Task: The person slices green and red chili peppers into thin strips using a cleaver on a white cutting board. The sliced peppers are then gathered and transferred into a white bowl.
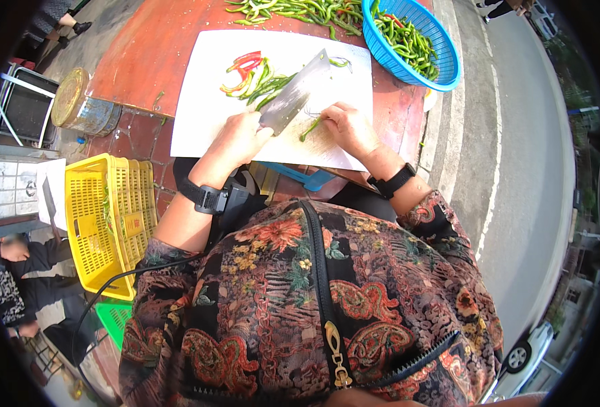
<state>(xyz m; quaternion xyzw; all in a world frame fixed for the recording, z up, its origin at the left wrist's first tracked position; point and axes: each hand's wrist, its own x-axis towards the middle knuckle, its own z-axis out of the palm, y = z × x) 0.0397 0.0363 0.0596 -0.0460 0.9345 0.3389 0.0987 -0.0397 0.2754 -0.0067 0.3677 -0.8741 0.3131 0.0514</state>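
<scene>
My left hand (238,138) grips the handle of a wide-bladed cleaver (296,96), its blade slanting up to the right over a white cutting board (208,117). In the fingers of my right hand (349,127) is a slim green chili pepper (308,130), just right of the blade. Left of the cleaver lies a loose bunch of green chili peppers (263,84), partly hidden by the blade. Red chili peppers (247,62) lie at the top of that bunch. A short green pepper piece (338,63) rests near the blade's far tip.
A pile of green chilies (305,11) covers the far side of the red tabletop (142,61). At the far right, a blue plastic basket (450,56) holds more. A yellow crate (88,224), a rusty bucket (88,109) and a seated person (20,285) are on the left. Roadway (526,152) runs along the right.
</scene>
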